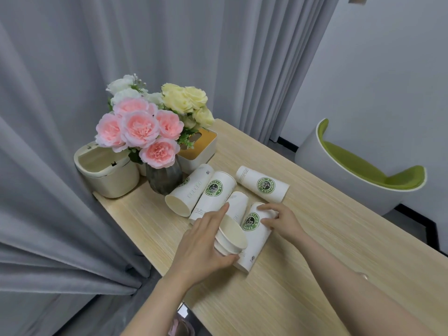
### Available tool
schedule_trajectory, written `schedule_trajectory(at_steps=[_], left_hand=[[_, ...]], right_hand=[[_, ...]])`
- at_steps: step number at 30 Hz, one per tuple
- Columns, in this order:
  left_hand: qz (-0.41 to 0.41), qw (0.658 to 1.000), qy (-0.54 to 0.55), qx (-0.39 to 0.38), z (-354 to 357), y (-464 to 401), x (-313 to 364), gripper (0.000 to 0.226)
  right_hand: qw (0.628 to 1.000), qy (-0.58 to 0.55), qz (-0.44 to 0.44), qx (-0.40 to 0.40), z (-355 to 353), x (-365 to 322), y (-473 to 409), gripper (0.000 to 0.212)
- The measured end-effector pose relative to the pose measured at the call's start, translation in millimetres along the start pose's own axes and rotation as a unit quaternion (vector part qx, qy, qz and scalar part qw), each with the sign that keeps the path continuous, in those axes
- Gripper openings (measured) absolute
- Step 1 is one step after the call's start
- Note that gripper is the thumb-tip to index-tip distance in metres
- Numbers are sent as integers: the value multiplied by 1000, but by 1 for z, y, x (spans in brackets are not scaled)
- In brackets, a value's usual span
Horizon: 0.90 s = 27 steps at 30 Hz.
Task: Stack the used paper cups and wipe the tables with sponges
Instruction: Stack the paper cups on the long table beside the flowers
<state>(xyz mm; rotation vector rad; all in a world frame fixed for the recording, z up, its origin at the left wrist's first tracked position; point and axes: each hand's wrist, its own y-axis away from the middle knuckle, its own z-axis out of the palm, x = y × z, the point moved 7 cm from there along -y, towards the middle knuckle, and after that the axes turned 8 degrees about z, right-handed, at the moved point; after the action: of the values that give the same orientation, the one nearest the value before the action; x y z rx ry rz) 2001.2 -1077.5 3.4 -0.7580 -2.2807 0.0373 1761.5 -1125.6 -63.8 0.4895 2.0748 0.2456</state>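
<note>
Several white paper cups with green coffee logos lie on their sides on the pale wooden table (315, 275). My left hand (203, 246) grips a short stack of nested cups (232, 238), mouths turned toward me. My right hand (281, 218) holds the base end of another cup (254, 236) that lies beside the stack. Three more cups lie further back: one with its open mouth facing me (188, 191), one beside it (215, 192), and one apart to the right (263, 184). No sponge is in view.
A vase of pink, white and yellow flowers (150, 132) stands at the table's far left, with a cream desktop bin (109, 170) and a tissue box (198, 146) beside it. Grey curtains hang behind. A white and green chair (358, 166) stands at the right.
</note>
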Motion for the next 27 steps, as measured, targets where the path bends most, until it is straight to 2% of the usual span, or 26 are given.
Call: schedule_trajectory(at_steps=[11,17,22,24,27], left_hand=[[2,1000,1,-28,16,4,12,104],[5,999,-22,-43,23,11,20,101],[-3,998,-43,-46,28,11,28,104],[-6,998,-43,-48,30,9,32,105],[5,997,-53,-53,34,6,40,107]], right_hand=[[995,-96,7,4,-34,-13,45,29],[986,-132,-25,100,-79,-20,74,30],[945,-234,-58,222,-137,-19,104,28],[927,-282,-72,236,-150,-19,114,28],[922,-304,-88,223,-148,-27,126,30]])
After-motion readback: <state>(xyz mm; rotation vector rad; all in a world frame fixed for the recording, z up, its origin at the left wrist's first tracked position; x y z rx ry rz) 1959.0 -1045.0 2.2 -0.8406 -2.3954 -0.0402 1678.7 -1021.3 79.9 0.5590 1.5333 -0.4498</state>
